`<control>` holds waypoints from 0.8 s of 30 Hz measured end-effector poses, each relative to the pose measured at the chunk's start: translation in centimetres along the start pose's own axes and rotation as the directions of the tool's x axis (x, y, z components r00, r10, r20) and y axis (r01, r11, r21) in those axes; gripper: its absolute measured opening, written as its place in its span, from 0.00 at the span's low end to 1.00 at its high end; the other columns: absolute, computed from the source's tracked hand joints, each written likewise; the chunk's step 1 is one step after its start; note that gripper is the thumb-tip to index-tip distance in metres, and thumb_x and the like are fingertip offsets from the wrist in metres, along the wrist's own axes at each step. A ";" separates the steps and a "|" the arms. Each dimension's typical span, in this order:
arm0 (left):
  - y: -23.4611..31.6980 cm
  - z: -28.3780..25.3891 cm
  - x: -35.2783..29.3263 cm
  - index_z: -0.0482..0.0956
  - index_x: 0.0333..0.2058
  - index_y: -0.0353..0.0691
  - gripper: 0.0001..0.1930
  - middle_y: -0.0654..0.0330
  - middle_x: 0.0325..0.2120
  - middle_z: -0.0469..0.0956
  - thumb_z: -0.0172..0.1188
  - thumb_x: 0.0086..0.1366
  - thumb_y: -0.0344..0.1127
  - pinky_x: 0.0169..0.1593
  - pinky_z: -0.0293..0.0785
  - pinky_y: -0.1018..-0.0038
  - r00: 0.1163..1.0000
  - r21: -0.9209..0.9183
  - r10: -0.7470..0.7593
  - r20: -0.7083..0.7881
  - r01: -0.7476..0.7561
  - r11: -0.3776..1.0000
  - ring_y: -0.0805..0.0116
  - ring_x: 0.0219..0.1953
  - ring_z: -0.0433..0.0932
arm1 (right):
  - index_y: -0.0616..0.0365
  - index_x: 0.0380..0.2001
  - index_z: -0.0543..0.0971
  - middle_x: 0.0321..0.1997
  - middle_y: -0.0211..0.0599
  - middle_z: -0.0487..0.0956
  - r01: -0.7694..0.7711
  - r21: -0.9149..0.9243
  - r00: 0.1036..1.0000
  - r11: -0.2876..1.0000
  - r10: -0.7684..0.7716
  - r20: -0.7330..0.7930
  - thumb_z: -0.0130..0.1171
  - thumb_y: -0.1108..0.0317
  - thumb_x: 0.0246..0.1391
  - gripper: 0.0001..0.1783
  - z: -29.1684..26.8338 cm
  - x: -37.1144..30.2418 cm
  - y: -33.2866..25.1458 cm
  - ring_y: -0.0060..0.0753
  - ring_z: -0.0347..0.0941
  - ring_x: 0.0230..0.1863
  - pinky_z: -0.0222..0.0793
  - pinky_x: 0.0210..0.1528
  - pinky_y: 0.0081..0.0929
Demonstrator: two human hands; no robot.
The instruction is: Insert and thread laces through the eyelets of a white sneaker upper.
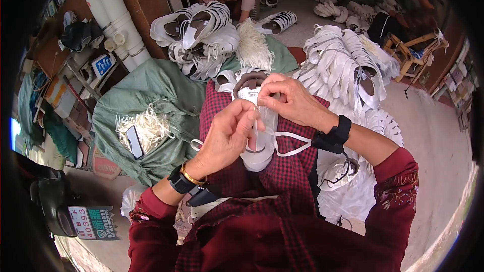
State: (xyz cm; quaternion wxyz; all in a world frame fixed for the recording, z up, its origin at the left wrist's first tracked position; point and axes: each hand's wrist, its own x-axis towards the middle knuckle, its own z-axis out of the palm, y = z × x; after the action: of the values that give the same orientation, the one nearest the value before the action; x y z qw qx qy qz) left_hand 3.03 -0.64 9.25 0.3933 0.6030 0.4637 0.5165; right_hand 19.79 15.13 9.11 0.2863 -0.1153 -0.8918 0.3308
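A white sneaker (258, 160) with a brown collar lies on my lap, over the checked red apron (292, 163). My right hand (293, 99) is closed in a pinch above the shoe's tongue, holding a white shoelace (295, 134). Just left of it my left hand (229, 133) also pinches, its fingertips close to the right ones over the lacing area. The lace trails from the shoe in a loop towards my right wrist. The exact grip at the fingertips is partly hidden by the fingers.
A green sack (151, 78) at left bears a bundle of white laces (151, 123) and a phone (134, 142). White shoe uppers are piled ahead (201, 35) and at right (343, 65). Two other people sit farther back. A wooden chair (411, 53) stands far right.
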 end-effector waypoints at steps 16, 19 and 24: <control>-2.8 0.1 3.0 0.84 0.44 0.38 0.08 0.68 0.27 0.80 0.61 0.71 0.33 0.25 0.64 0.85 0.900 -0.503 -0.427 -0.085 0.331 0.798 0.84 0.25 0.73 | 0.56 0.35 0.87 0.42 0.32 0.77 0.089 0.085 0.980 0.992 -0.072 -0.184 0.67 0.65 0.56 0.07 0.2 -0.7 1.5 0.25 0.74 0.39 0.70 0.33 0.22; -3.2 0.2 3.1 0.85 0.45 0.38 0.09 0.66 0.31 0.82 0.61 0.71 0.33 0.27 0.67 0.84 0.892 -0.463 -0.440 -0.104 0.348 0.815 0.83 0.26 0.73 | 0.56 0.35 0.87 0.42 0.33 0.77 0.005 0.185 0.991 0.983 0.020 -0.135 0.66 0.65 0.56 0.08 0.4 -0.4 0.9 0.25 0.74 0.41 0.71 0.34 0.23; -3.6 0.1 2.3 0.80 0.42 0.37 0.07 0.63 0.37 0.83 0.56 0.74 0.32 0.24 0.64 0.84 0.959 -0.411 -0.281 -0.021 0.248 0.877 0.82 0.24 0.72 | 0.57 0.37 0.85 0.40 0.36 0.77 0.026 0.119 0.997 0.993 -0.016 -0.081 0.63 0.62 0.58 0.10 0.8 -0.2 1.3 0.33 0.72 0.44 0.70 0.43 0.30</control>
State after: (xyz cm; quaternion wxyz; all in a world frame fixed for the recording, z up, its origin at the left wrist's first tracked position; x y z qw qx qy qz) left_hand 2.65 2.52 6.40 0.5574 0.4184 0.4404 0.5660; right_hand 19.54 15.60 7.72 0.3317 -0.1016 -0.8593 0.3759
